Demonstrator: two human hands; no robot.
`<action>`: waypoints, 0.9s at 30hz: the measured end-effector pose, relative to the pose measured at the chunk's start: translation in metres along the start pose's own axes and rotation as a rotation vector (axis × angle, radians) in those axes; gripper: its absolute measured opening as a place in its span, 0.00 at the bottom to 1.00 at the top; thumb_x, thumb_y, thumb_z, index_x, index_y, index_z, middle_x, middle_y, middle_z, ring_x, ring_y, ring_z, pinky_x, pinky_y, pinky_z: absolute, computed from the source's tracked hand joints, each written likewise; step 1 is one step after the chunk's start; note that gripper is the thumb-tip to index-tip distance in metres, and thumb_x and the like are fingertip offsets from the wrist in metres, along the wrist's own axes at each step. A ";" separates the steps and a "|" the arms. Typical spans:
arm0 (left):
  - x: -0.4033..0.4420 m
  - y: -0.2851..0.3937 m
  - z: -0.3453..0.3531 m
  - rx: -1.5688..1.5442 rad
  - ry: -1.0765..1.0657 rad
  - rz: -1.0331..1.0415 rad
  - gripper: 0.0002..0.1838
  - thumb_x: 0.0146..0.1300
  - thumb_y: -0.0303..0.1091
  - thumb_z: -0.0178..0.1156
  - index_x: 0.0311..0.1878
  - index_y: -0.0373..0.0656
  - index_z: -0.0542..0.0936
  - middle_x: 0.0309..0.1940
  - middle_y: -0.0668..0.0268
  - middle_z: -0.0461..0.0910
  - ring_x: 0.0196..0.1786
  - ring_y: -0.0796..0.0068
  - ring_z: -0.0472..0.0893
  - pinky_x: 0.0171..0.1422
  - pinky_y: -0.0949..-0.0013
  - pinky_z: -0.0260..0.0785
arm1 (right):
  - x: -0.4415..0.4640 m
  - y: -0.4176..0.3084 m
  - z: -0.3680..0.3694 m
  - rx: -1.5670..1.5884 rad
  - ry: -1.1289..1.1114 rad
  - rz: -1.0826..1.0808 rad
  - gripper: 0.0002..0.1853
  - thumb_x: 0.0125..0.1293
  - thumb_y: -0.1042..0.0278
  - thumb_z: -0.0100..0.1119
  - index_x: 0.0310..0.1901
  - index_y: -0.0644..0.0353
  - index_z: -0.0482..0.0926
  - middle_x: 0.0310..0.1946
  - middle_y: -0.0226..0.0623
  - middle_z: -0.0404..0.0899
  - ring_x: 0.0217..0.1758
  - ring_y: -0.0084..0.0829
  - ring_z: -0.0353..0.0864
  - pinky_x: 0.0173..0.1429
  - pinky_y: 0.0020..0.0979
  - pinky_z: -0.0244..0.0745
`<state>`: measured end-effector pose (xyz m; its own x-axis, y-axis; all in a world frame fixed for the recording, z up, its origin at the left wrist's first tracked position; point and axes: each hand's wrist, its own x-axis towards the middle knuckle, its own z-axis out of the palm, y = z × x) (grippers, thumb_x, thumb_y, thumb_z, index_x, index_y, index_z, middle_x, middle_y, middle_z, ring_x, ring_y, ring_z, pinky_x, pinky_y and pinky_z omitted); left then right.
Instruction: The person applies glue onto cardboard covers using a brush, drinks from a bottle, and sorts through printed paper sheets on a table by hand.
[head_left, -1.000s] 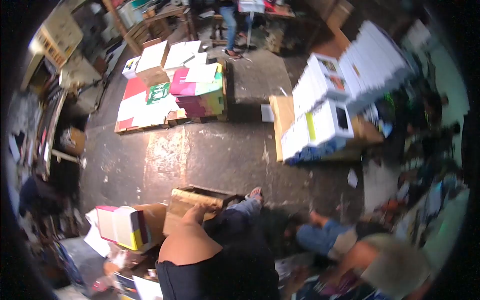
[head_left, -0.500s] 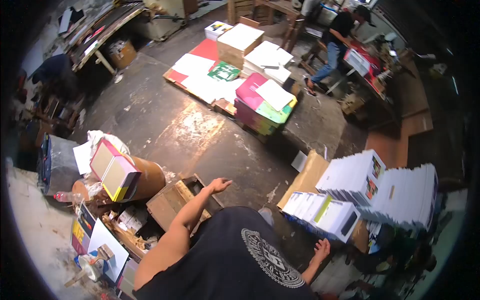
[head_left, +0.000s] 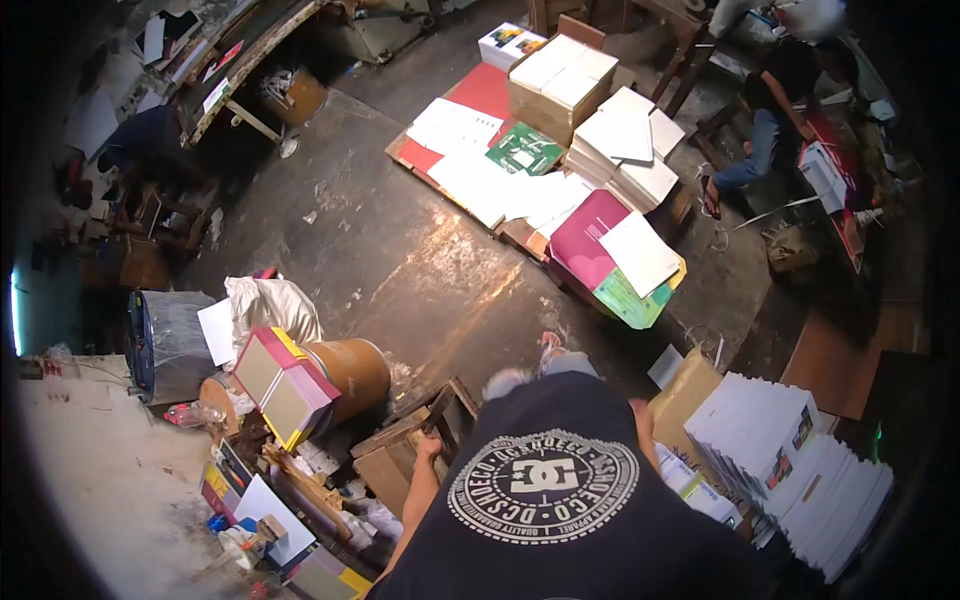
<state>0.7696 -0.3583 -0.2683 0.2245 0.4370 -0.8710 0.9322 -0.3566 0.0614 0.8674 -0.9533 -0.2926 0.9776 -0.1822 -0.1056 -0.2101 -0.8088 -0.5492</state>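
Observation:
My left hand (head_left: 428, 446) hangs low at my left side, over or beside a wooden crate (head_left: 392, 470); I cannot tell whether it touches it. Its fingers are too small and partly hidden to read. On the other side, my right hand (head_left: 641, 411) is blurred and partly covered by my black shirt (head_left: 560, 530). It is close to a brown cardboard sheet (head_left: 685, 390). Beside that sheet are tall stacks of white printed blocks (head_left: 752, 425), and a lower row of white books (head_left: 697, 490) lies nearer to me. One sandalled foot (head_left: 550, 345) shows ahead of my body.
A low platform (head_left: 425, 160) ahead bears paper stacks, a carton and magenta and green covers (head_left: 590, 235). Left are a brown drum (head_left: 350, 375), a grey drum (head_left: 178, 340) and leaning boards (head_left: 285, 385). One person (head_left: 765, 150) works at the far right; another bends at the left.
My view has swung left and my body has come upright into the middle. My left hand has dropped toward the crate, and my right hand has moved forward beside the cardboard.

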 end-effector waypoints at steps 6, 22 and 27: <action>-0.030 0.120 -0.115 -0.826 0.392 0.445 0.15 0.68 0.32 0.49 0.38 0.35 0.85 0.38 0.62 0.85 0.46 0.70 0.80 0.56 0.68 0.69 | 0.335 -0.282 -0.104 0.308 -0.031 -0.106 0.14 0.65 0.63 0.61 0.47 0.62 0.79 0.25 0.36 0.76 0.30 0.24 0.72 0.37 0.29 0.69; 0.301 0.643 -0.452 0.378 0.344 0.986 0.21 0.66 0.40 0.55 0.55 0.34 0.73 0.52 0.47 0.73 0.56 0.46 0.72 0.61 0.52 0.65 | 0.458 -0.498 0.238 0.496 -0.056 0.435 0.14 0.62 0.62 0.65 0.47 0.57 0.79 0.36 0.39 0.83 0.35 0.33 0.84 0.41 0.33 0.78; 0.376 0.675 -0.400 0.660 0.236 0.785 0.31 0.62 0.52 0.58 0.59 0.36 0.70 0.56 0.49 0.70 0.60 0.46 0.69 0.63 0.49 0.64 | 0.563 -0.535 0.338 0.570 -0.439 0.399 0.23 0.60 0.57 0.66 0.54 0.59 0.77 0.43 0.46 0.83 0.42 0.42 0.84 0.46 0.39 0.79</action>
<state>1.5967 -0.1038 -0.3596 0.8142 0.0132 -0.5805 0.1774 -0.9575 0.2272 1.5346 -0.4343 -0.3389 0.7722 -0.0652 -0.6320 -0.6193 -0.2997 -0.7257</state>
